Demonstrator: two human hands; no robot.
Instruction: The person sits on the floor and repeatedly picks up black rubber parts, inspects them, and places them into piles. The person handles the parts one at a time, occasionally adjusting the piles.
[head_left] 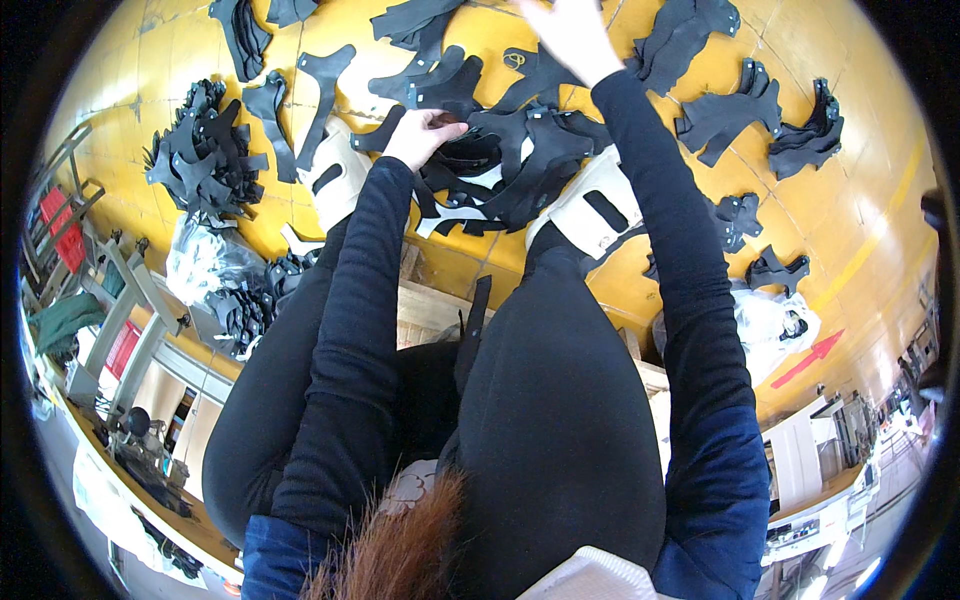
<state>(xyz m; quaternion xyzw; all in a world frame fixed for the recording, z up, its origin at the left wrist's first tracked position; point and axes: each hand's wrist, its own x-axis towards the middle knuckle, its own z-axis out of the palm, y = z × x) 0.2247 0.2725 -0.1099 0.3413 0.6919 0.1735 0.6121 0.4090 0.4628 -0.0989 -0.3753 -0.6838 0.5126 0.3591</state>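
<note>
Head view: a heap of black cut pieces [548,172] lies on the yellow floor [862,190] between white shoes [595,205]. Left hand [422,139] at the heap's upper-left edge, fingers partly curled; grip cannot be confirmed. Right hand [574,40] beyond the heap, fingers cut off above; hold undeterminable.

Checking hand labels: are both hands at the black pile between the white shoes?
No: the left hand is at the black pile, but the right hand is beyond it, at the picture's top edge.

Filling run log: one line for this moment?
left hand: at dark pile between shoes | right hand: outstretched, partly out of frame | floor: yellow, more piles
</note>
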